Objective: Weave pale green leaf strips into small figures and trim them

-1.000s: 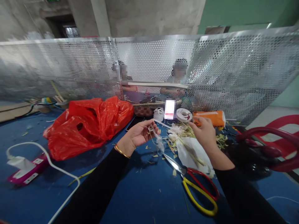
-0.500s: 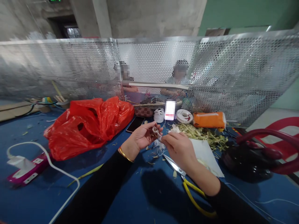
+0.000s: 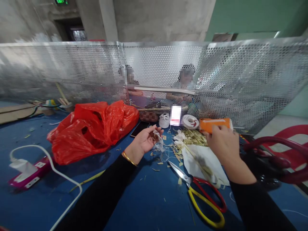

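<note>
My left hand point(image 3: 144, 141), with a gold bangle at the wrist, is closed around a small tangle of white thread point(image 3: 157, 138). Loose strands trail from it to the table. My right hand point(image 3: 223, 144) is at the right, over the edge of a pile of dry straw strips point(image 3: 196, 137) and in front of an orange pack point(image 3: 205, 123). Its fingers are loosely bent and apart, slightly blurred, with nothing visible in them. Scissors point(image 3: 183, 175) with one yellow and one red handle lie below. A white sheet point(image 3: 198, 157) with a few strips on it lies between.
At left are a red plastic bag point(image 3: 96, 128) and a purple power strip point(image 3: 31, 173) with a white cable. A dark phone point(image 3: 139, 129), a white spool point(image 3: 191, 122), and a lit screen point(image 3: 175, 115) stand behind. A dark kettle point(image 3: 260, 170) is at right; a perforated metal screen point(image 3: 158, 57) runs behind.
My right hand has left the thread and moved right, towards the orange pack. My left hand keeps the thread at about the same place. The scissors' red handle and the white sheet are now uncovered.
</note>
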`<state>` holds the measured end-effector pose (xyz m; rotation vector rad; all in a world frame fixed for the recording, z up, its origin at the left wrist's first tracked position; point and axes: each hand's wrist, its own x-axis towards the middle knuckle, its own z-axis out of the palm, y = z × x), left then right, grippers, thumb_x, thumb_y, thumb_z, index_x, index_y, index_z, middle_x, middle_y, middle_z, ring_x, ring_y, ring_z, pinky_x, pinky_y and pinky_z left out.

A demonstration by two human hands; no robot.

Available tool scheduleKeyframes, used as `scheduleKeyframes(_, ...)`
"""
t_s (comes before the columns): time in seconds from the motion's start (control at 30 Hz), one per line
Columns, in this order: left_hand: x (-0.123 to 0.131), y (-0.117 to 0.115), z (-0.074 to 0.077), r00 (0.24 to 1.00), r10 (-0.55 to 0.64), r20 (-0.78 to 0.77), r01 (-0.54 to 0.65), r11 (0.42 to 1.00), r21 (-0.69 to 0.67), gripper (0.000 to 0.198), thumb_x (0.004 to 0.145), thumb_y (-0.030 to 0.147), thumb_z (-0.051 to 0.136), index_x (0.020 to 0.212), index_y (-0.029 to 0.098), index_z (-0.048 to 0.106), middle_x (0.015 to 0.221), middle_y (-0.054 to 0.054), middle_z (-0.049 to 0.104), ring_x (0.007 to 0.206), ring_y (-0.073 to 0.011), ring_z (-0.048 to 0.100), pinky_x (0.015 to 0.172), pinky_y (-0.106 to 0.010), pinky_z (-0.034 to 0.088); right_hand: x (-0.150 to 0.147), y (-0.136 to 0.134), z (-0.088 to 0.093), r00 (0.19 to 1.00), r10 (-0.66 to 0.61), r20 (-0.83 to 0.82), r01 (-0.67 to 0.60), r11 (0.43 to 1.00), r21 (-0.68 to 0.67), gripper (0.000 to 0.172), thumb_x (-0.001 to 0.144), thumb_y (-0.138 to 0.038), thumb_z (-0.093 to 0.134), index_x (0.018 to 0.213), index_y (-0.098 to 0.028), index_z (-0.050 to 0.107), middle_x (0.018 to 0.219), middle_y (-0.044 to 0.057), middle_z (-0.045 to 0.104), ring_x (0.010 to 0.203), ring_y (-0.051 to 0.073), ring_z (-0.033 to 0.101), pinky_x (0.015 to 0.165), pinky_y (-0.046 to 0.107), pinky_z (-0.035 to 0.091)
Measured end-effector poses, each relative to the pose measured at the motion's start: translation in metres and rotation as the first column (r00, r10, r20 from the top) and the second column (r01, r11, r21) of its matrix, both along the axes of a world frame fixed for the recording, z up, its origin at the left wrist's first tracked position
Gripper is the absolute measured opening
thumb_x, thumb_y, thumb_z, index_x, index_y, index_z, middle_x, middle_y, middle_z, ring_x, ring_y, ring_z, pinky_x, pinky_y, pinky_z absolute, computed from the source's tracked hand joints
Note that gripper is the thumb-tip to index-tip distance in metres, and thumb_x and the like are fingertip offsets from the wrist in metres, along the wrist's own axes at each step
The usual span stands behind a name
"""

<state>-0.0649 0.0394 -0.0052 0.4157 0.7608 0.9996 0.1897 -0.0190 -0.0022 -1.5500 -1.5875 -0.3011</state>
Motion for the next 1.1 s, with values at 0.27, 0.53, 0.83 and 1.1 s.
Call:
scheduleKeyframes(0.27,0.014,-0.013,-0.005,0.992,-0.13,0.006,0.13,0.992,0.01,0.019,0.091,0.014,0.051,0.08,0.008,0.065,0.072,-0.008,0.07,0.064,-0.0148,0.068,0.059,-0.023,0.054,-0.094,-0.017,-0.024,0.749,0.294,0.593,-0.421,0.903,0.084,0.021,0.092,-0.013,0.049,0.1,-0.019,0.068,0.082,0.006,0.064,0.075,0.02,0.054,0.077,0.035,0.039)
scheduleKeyframes(0.53,0.031,-0.025,-0.014,0.979,-0.204,-0.018,0.203,0.979,-0.023,0.022,0.087,0.011,0.057,0.066,0.011,0.062,0.055,-0.001,0.061,0.047,-0.0092,0.055,0.05,-0.021,0.045,-0.085,-0.004,-0.04,0.731,0.339,0.593,-0.41,0.912,-0.016,0.021,0.092,-0.01,0.047,0.09,-0.015,0.067,0.082,0.009,0.064,0.074,0.021,0.054,0.075,0.038,0.038)
scheduleKeyframes(0.83,0.018,-0.015,-0.011,0.991,-0.125,-0.044,0.126,0.992,0.013,0.021,0.091,0.014,0.052,0.077,0.008,0.066,0.072,-0.008,0.069,0.063,-0.0146,0.066,0.06,-0.027,0.053,-0.063,0.001,-0.027,0.785,0.549,-0.287,-0.527,0.835,0.156,0.013,0.089,-0.029,0.058,0.083,-0.021,0.067,0.069,0.0,0.064,0.065,0.017,0.062,0.063,0.03,0.049)
scheduleKeyframes(1.1,0.015,-0.014,-0.01,0.989,-0.143,-0.026,0.144,0.989,0.032,0.012,0.088,0.014,0.057,0.08,0.01,0.065,0.084,-0.009,0.071,0.077,-0.0187,0.069,0.069,-0.034,0.056,-0.024,0.011,-0.02,0.998,-0.047,-0.049,0.053,0.991,0.122,0.033,0.079,-0.029,0.063,0.109,-0.017,0.067,0.109,0.016,0.063,0.102,0.034,0.056,0.086,0.049,0.041)
